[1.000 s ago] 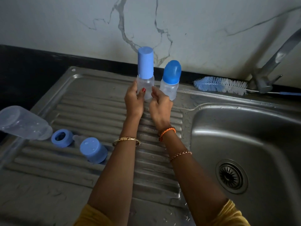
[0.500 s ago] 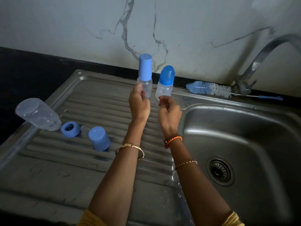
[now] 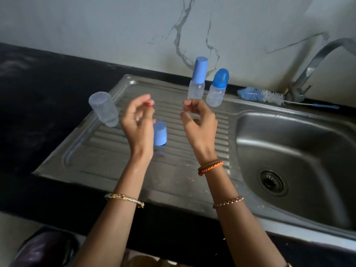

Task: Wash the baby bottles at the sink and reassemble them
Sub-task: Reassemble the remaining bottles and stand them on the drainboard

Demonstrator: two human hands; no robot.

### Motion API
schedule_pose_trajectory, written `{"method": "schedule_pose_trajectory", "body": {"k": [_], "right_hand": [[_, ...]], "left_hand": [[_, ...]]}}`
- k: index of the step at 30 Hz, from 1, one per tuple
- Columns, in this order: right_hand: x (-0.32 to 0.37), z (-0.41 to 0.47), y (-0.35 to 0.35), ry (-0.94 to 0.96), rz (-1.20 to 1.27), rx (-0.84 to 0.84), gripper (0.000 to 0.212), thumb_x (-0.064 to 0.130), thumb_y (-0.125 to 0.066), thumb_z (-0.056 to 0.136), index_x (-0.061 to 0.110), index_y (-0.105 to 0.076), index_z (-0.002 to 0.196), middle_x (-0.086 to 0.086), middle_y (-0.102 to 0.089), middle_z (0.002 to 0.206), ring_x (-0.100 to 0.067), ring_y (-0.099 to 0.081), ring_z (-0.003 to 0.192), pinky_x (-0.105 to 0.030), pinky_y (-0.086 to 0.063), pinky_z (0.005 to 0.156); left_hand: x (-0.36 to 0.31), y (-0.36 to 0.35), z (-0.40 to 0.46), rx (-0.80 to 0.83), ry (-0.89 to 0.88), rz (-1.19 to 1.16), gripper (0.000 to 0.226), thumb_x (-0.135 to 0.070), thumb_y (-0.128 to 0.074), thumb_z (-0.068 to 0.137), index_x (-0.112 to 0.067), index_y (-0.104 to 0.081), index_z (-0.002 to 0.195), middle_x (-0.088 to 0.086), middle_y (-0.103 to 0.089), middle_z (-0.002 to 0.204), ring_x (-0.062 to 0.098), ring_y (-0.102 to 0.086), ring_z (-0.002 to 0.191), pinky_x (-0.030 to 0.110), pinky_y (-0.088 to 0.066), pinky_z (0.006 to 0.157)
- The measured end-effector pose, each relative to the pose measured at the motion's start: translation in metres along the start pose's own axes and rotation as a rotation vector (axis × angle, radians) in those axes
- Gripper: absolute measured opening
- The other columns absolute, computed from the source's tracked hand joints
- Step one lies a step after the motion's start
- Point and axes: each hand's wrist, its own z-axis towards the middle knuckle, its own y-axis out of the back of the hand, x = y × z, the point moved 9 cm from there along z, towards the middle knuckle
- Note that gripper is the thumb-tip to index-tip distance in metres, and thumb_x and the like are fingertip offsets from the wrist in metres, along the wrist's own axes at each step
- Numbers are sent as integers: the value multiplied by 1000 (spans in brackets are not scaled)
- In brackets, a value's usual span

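Left hand: the left hand [image 3: 137,122] is raised over the ridged drainboard [image 3: 107,151], fingers loosely curled, holding nothing; it touches no bottle.
Right hand: the right hand [image 3: 199,120] is raised beside it, fingers loosely curled, thumb near the forefinger, also holding nothing.
Tall bottle: a clear bottle with a cylindrical blue cap [image 3: 197,78] stands upright at the back of the drainboard, just behind the right hand's fingertips.
Short bottle: a clear bottle with a rounded blue cap [image 3: 217,87] stands just to the right of the tall one, close to it; whether they touch I cannot tell.
Open bottle: a clear capless bottle body [image 3: 104,108] sits at the left edge of the drainboard, tilted, left of the left hand.
Loose cap: a blue cap [image 3: 160,133] rests on the drainboard between the two hands, partly behind the left hand.
Brush: a blue-and-white bottle brush [image 3: 262,94] lies along the back rim of the sink, near the tap [image 3: 308,74].
Basin: the steel sink basin [image 3: 289,151] is to the right, with the drain [image 3: 272,182] in its floor.
Table: the dark table [image 3: 48,93] surrounds the sink.
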Motion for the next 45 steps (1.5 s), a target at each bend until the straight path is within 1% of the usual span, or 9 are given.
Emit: {"method": "schedule_pose_trajectory", "body": {"k": [8, 16, 20, 26, 31, 34, 38, 40, 45], "right_hand": [[26, -33, -128, -68, -8, 195, 35, 13, -64, 80, 16, -61, 115, 5, -64, 100, -9, -61, 90, -19, -50, 78], [28, -1, -236, -37, -536, 345, 86, 37, -76, 72, 22, -30, 142, -11, -39, 139, -31, -46, 122, -37, -41, 98], [26, 1, -245, -16, -685, 344, 68, 34, -72, 77, 19, -40, 136, -10, -51, 131, -29, -50, 117, -34, -42, 94], [68, 3, -157, -52, -367, 36, 53, 30, -75, 74, 15, -56, 121, -7, -62, 113, -23, -58, 103, -32, -48, 86], [93, 1, -38, -132, 422, -140, 26, 26, -68, 69, 17, -64, 93, -1, -66, 86, -13, -65, 74, -24, -54, 60], [63, -10, 21, -156, 955, -270, 36, 28, -66, 74, 12, -60, 106, -5, -70, 91, -20, -68, 84, -28, -56, 76], [-31, -81, 78, -546, 49, -741, 57, 28, -69, 79, 6, -49, 128, -14, -58, 123, -26, -59, 105, -35, -48, 96], [-35, -120, 89, -533, -34, -1047, 53, 26, -72, 75, 7, -51, 120, -8, -57, 117, -24, -58, 105, -32, -48, 93], [-17, -103, 34, -283, 800, -664, 23, 16, -58, 87, 7, -52, 108, -11, -52, 113, -24, -60, 107, -29, -57, 78]], "left_hand": [[29, 121, 64, -165, 235, 96, 36, -2, -49, 89, -11, -49, 124, -3, -51, 114, -1, -57, 83, 12, -45, 59], [52, 143, 115, 91, 516, 219, 29, -17, -43, 98, -13, -55, 123, 1, -57, 122, 12, -53, 102, 24, -46, 81], [47, 142, 120, 66, 508, 179, 30, -21, -42, 98, -14, -51, 125, 2, -56, 125, 17, -55, 109, 22, -47, 75], [12, 122, 105, 96, 408, -1, 15, -22, -43, 96, -22, -51, 109, -3, -58, 109, 8, -57, 86, 18, -45, 65], [-4, 68, 62, 392, 543, -141, 9, -20, -48, 95, -25, -54, 90, -7, -62, 86, 8, -57, 70, 15, -46, 54], [1, 48, 32, 545, 637, -142, 7, -23, -52, 93, -24, -58, 91, -8, -65, 83, 8, -59, 68, 17, -46, 57], [21, 58, 11, 587, 706, -106, 4, -23, -56, 91, -23, -59, 92, -8, -66, 83, 8, -62, 68, 16, -48, 55], [29, 69, 10, 571, 692, -73, 5, -23, -57, 90, -22, -59, 95, -8, -66, 86, 7, -62, 69, 14, -49, 54], [33, 67, -1, 725, 711, 5, 33, -24, -60, 88, -14, -57, 118, -4, -66, 99, 11, -62, 83, 22, -49, 71]]}}
